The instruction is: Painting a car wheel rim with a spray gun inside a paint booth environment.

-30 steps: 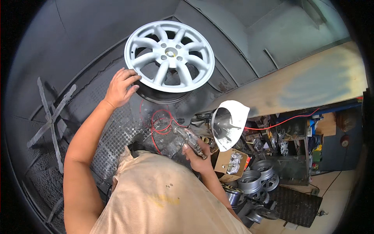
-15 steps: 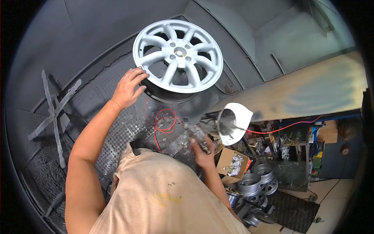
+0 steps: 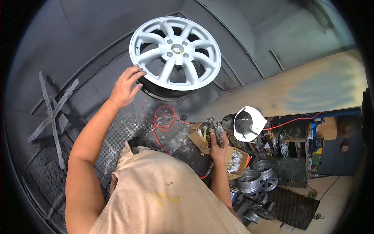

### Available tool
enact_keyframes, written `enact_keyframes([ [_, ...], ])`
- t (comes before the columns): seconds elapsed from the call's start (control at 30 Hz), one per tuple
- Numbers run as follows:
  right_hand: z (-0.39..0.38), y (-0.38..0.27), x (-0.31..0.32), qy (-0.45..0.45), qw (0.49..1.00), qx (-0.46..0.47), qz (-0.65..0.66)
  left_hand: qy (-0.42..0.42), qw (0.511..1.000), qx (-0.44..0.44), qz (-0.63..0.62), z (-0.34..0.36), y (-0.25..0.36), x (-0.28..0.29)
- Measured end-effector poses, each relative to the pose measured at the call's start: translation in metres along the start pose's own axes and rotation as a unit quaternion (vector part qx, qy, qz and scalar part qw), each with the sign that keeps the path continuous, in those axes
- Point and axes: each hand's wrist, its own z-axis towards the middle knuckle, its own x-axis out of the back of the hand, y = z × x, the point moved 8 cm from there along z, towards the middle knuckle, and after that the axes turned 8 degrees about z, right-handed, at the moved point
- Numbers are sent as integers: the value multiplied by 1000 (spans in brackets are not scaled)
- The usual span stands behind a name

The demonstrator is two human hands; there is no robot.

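Note:
A white alloy wheel (image 3: 190, 72) with several curved spokes and a dark barrel is raised at the top middle, tilted toward me. At its lower left edge, my left hand (image 3: 125, 86) has its fingers stretched out and the tips at the rim, thumb apart. My right hand (image 3: 218, 150) is wrapped round a dark, paint-stained spray gun (image 3: 215, 132), well below and to the right of the wheel. Beyond the gun is a white rounded piece (image 3: 257, 123) with a dark hollow; whether it joins the gun I cannot tell.
A red hose (image 3: 156, 121) coils on the dark floor. At left stands a grey cross-shaped stand (image 3: 50, 117). Right of my forearm are an open cardboard box (image 3: 242, 156) and several silver wheels (image 3: 249, 181). A paint-marked board (image 3: 311, 93) slants along the right.
My right hand has moved right with the spray gun and turned it, uncovering a cardboard box behind. The wheel sits slightly higher and further left in view; my left hand stays at its rim.

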Motion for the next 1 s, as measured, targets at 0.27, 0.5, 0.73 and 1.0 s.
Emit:
enact_keyframes([
  [0.27, -52, -11, -76, -176, 969, -154, 84, -3, 1000, -11, -2, 0, 6, 2],
  [0.5, -63, -40, -59, -206, 976, -9, 70, -13, 1000, -21, -2, 2, 16, 14],
  [0.73, -32, -58, 53, 11, 998, 18, 65, -30, 999, -28, 3, 3, 10, 22],
  [1.0, -78, -78, 18, -198, 962, -58, 180, -90, 973, -92, 193, 39, 8, 41],
])
